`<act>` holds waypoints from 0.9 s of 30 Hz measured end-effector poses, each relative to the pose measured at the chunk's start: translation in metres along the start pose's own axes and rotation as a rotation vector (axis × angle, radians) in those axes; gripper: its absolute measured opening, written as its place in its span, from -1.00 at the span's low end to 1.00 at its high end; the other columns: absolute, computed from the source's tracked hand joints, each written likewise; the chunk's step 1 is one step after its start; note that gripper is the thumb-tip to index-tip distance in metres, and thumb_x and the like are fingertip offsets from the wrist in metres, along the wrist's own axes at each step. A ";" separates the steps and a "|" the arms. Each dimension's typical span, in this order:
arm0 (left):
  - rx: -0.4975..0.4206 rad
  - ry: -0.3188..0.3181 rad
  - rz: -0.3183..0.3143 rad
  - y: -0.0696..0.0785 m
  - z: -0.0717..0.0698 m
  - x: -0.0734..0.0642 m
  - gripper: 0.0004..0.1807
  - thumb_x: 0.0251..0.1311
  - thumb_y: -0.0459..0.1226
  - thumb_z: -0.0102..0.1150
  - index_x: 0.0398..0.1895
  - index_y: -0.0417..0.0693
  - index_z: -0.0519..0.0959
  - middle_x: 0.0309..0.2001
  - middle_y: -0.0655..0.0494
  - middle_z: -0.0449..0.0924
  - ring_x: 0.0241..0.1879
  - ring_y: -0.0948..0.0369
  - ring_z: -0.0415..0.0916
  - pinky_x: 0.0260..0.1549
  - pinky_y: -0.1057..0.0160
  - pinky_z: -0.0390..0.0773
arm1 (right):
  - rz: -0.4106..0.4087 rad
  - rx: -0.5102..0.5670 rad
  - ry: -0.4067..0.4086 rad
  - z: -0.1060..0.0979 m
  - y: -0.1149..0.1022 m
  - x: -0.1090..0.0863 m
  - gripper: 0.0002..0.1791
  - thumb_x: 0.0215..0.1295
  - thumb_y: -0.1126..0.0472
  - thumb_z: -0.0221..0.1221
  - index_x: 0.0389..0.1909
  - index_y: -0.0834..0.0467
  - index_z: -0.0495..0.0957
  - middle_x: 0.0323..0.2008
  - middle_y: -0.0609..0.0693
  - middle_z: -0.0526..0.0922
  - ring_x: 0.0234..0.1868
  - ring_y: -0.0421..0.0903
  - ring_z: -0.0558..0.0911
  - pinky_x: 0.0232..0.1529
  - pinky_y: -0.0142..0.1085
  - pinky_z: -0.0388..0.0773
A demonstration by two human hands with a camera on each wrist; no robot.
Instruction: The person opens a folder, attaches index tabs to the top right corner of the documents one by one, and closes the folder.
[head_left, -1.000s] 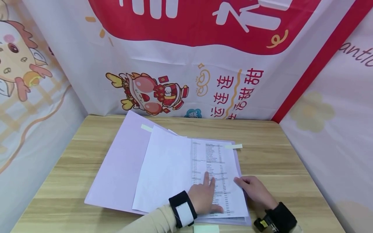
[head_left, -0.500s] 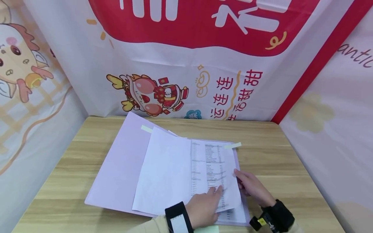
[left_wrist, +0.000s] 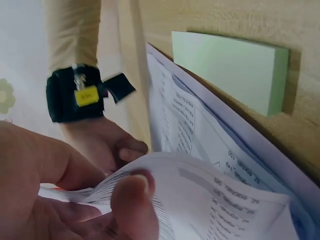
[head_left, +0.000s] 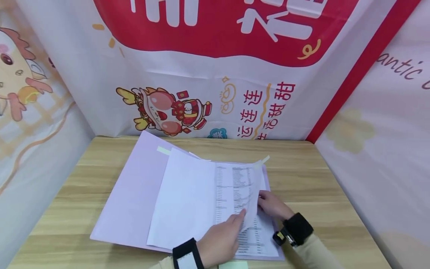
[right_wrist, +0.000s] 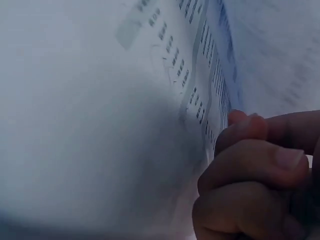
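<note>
A lilac folder [head_left: 124,201] lies open on the table, with a stack of printed sheets inside. My right hand [head_left: 273,205] pinches the right edge of the top printed sheet [head_left: 231,186], which is raised and curls leftward over another printed page [head_left: 250,243]. In the right wrist view, the fingers [right_wrist: 250,165] are curled at that sheet's edge. My left hand [head_left: 220,237] has its index finger extended onto the sheet's printed face. The left wrist view shows the thumb [left_wrist: 132,200] against the bulging paper. A blank page [head_left: 183,198] lies turned on the left.
A pale green sticky-note pad [left_wrist: 230,67] sits at the folder's near edge. Pale tabs stick out at the upper left [head_left: 163,150] and upper right [head_left: 265,160] of the pages. Wood tabletop [head_left: 302,168] surrounds the folder; printed cloth [head_left: 188,67] hangs behind.
My right hand has moved left and up with the sheet's edge, raising and bending it so more of the page beneath shows. My left hand has shifted down and left.
</note>
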State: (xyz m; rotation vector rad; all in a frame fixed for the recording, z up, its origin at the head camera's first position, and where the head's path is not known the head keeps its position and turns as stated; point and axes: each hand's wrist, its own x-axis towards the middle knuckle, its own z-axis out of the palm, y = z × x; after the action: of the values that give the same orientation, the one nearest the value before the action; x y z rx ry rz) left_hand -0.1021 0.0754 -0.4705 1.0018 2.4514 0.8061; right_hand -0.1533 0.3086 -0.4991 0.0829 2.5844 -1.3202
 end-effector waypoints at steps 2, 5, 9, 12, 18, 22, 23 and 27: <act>-0.059 0.030 -0.004 -0.003 -0.003 -0.006 -0.21 0.30 -0.42 0.06 0.60 -0.13 0.09 0.42 -0.06 0.38 -0.37 0.41 0.52 -0.48 0.41 0.52 | -0.042 -0.079 0.026 0.008 -0.006 0.010 -0.76 0.46 0.27 0.05 -0.10 0.29 0.65 -0.45 -0.03 0.57 -0.40 -0.12 0.53 -0.35 -0.30 0.43; -0.143 0.067 -0.015 -0.007 -0.008 -0.017 -0.20 0.29 -0.44 0.00 0.62 -0.13 0.05 0.45 -0.09 0.33 -0.36 0.40 0.52 -0.52 0.40 0.50 | -0.091 -0.159 0.059 0.018 -0.017 0.021 -0.77 0.42 0.27 0.10 -0.05 0.27 0.66 -0.31 0.01 0.66 -0.32 -0.10 0.54 -0.24 -0.24 0.46; -0.143 0.146 -0.003 -0.010 -0.016 -0.033 -0.19 0.29 -0.43 -0.01 0.62 -0.17 0.02 0.46 -0.13 0.30 0.00 0.23 0.63 -0.18 0.26 0.67 | -0.174 -0.216 0.067 0.026 -0.034 0.028 -0.73 0.45 0.27 0.10 0.04 0.26 0.63 -0.20 0.05 0.70 -0.27 -0.09 0.55 -0.19 -0.19 0.47; -0.094 0.234 0.008 -0.012 -0.019 -0.045 -0.20 0.28 -0.40 0.04 0.60 -0.22 0.05 0.40 -0.15 0.37 0.07 0.17 0.60 -0.03 0.17 0.65 | -0.232 -0.249 0.050 0.030 -0.046 0.031 -0.74 0.48 0.26 0.09 0.06 0.22 0.64 -0.23 0.01 0.70 -0.30 -0.13 0.55 -0.22 -0.22 0.47; -0.059 0.412 -0.034 -0.022 -0.021 -0.066 -0.19 0.19 -0.36 0.19 0.54 -0.25 0.18 0.29 -0.07 0.49 -0.13 0.23 0.62 -0.18 0.19 0.66 | -0.295 -0.307 -0.030 0.043 -0.066 0.041 -0.88 0.53 0.20 0.10 -0.23 0.09 0.56 -0.51 -0.13 0.48 -0.49 -0.20 0.44 -0.43 -0.32 0.39; -0.068 0.530 -0.100 -0.026 -0.022 -0.079 -0.23 0.12 -0.30 0.29 0.43 -0.33 0.30 0.25 -0.17 0.55 -0.05 0.08 0.68 -0.07 0.10 0.67 | -0.333 -0.343 -0.065 0.053 -0.081 0.044 -0.88 0.56 0.16 0.09 -0.22 0.06 0.54 -0.48 -0.14 0.50 -0.46 -0.20 0.47 -0.39 -0.32 0.42; -0.074 0.562 -0.103 -0.028 -0.023 -0.082 -0.24 0.12 -0.30 0.30 0.41 -0.36 0.31 0.23 -0.20 0.56 -0.07 0.07 0.68 -0.08 0.09 0.68 | -0.334 -0.350 -0.077 0.055 -0.084 0.045 -0.88 0.56 0.14 0.08 -0.20 0.05 0.55 -0.46 -0.14 0.52 -0.45 -0.20 0.48 -0.37 -0.32 0.44; -0.096 0.712 -0.061 -0.039 -0.024 -0.092 -0.29 0.10 -0.38 0.34 0.35 -0.37 0.33 0.18 -0.20 0.56 -0.03 0.02 0.66 -0.06 0.13 0.67 | -0.303 -0.375 -0.121 0.068 -0.095 0.046 -0.86 0.58 0.08 0.06 -0.13 0.00 0.57 -0.42 -0.15 0.57 -0.43 -0.21 0.52 -0.35 -0.32 0.47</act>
State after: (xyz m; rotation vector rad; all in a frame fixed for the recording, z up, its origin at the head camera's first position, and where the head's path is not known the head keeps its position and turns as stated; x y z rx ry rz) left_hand -0.0723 -0.0228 -0.4659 0.6688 2.9508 1.4384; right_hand -0.2003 0.1957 -0.4733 -0.4545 2.7621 -0.8641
